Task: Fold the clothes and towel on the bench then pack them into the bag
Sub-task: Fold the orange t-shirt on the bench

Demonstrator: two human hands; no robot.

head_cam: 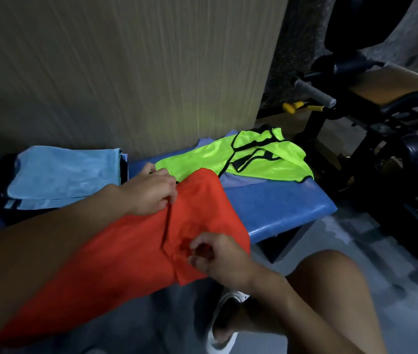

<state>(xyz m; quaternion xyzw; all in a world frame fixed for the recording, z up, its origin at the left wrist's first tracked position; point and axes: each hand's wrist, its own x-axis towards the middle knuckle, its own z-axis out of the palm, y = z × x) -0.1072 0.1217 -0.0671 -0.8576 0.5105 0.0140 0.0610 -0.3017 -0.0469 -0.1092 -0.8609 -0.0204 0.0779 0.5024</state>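
The orange shirt (116, 254) trails left off the bench (279, 208); the left hand (151, 192) pinches its far corner, while the right hand (218, 256) curls at the near corner, grip unclear.

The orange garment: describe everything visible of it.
The orange garment is plain, thin, smooth-looking cloth with no visible print. It is unfolded and creased, and runs from the top of the blue bench down toward the bottom-left, alongside the left forearm. The left hand pinches a raised fold near its top. The right hand has curled fingers at its lower right edge, but a grip there is unclear. Its far corner overlaps a lilac cloth.
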